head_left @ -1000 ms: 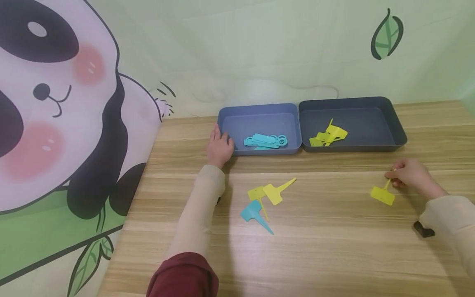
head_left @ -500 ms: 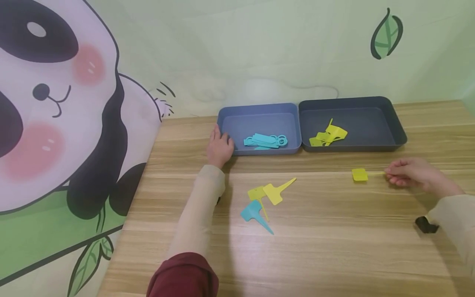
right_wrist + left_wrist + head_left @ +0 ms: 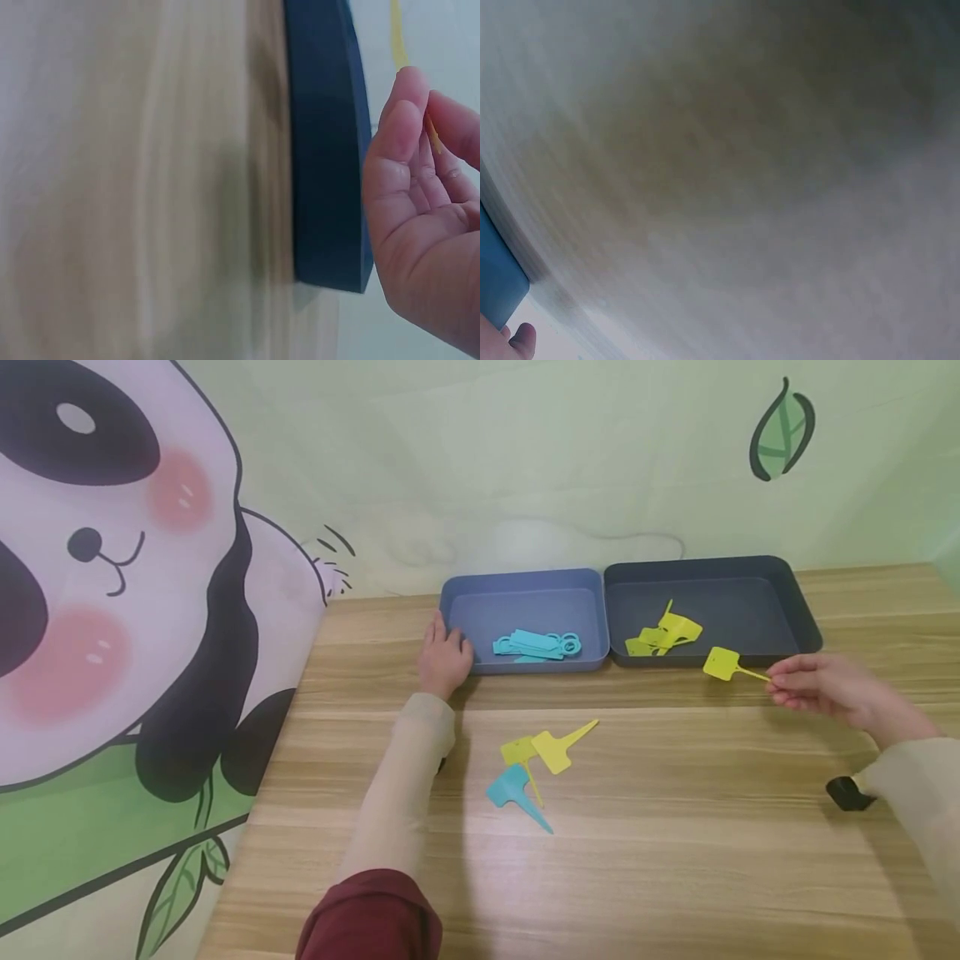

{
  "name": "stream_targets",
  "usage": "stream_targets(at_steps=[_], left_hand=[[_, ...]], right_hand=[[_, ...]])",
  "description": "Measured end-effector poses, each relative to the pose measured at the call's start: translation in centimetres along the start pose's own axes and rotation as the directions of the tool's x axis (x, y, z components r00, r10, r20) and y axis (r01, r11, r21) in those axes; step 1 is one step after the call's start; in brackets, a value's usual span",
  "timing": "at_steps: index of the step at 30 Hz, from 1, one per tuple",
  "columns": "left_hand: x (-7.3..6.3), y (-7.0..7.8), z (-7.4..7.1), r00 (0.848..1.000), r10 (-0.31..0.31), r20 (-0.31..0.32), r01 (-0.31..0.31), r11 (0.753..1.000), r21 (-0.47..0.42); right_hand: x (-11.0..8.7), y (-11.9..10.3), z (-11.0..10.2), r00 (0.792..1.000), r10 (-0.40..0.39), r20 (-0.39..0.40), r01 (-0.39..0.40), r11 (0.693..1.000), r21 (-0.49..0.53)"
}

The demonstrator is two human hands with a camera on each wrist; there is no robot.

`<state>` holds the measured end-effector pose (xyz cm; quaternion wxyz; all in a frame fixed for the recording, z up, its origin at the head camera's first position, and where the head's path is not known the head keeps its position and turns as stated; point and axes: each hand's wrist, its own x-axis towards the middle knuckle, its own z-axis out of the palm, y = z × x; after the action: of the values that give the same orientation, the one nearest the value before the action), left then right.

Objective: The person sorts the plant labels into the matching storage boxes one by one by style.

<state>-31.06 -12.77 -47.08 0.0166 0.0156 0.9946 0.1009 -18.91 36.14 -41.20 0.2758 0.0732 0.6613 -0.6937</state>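
Note:
My right hand (image 3: 832,689) pinches the thin stem of a yellow T-shaped plant label (image 3: 722,664), whose flat head is at the front wall of the dark tray (image 3: 750,610). In the right wrist view the stem's tip (image 3: 433,135) shows between thumb and fingers. My left hand (image 3: 445,658) rests against the left front corner of the blue tray (image 3: 525,596), its fingers fairly straight. Turquoise labels (image 3: 536,645) lie in the blue tray and yellow labels (image 3: 675,628) in the dark one. Two yellow labels (image 3: 553,752) and a turquoise label (image 3: 513,787) lie on the table.
Both trays stand side by side at the back of the wooden table (image 3: 660,860), near a cloth backdrop (image 3: 450,443) printed with a panda. A small black object (image 3: 850,793) is at the right sleeve.
My right hand has moved up toward the dark tray, and the label it pinches has swung from hanging down to pointing left. My left hand has stayed put.

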Motion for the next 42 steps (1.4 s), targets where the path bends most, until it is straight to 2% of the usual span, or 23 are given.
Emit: stream_targets(at_steps=[5, 9, 11, 16, 21, 36, 42], left_hand=[[0.0, 0.0, -0.1, 1.000, -0.007, 0.018, 0.007, 1.000, 0.012], [0.0, 0.0, -0.1, 1.000, -0.001, 0.007, 0.001, 1.000, 0.015], [-0.1, 0.0, -0.1, 1.000, 0.002, 0.000, -0.002, 1.000, 0.018], [0.0, 0.0, 0.0, 1.000, 0.000, -0.006, 0.000, 1.000, 0.009], [0.1, 0.0, 0.0, 1.000, -0.002, -0.002, 0.002, 1.000, 0.017], [-0.1, 0.1, -0.1, 1.000, -0.006, 0.007, 0.006, 1.000, 0.013], [-0.2, 0.0, -0.2, 1.000, 0.007, 0.010, -0.007, 1.000, -0.011]], right_hand=[[0.5, -0.9, 0.4, 0.998, -0.031, 0.053, 0.023, 0.991, 0.129], [1.1, -1.6, 0.5, 0.997, -0.029, 0.075, 0.018, 0.990, 0.141], [1.4, -1.9, 0.6, 0.998, -0.018, 0.062, 0.009, 0.992, 0.129], [2.2, -2.5, 0.7, 1.000, -0.004, -0.027, 0.007, 0.996, 0.093], [3.1, -2.9, 0.7, 0.999, -0.010, -0.046, 0.015, 0.993, 0.117], [5.7, -4.3, 2.0, 0.993, -0.033, -0.110, 0.033, 0.999, -0.009], [6.8, -4.1, 2.5, 0.979, -0.068, -0.191, 0.043, 0.991, -0.128]])
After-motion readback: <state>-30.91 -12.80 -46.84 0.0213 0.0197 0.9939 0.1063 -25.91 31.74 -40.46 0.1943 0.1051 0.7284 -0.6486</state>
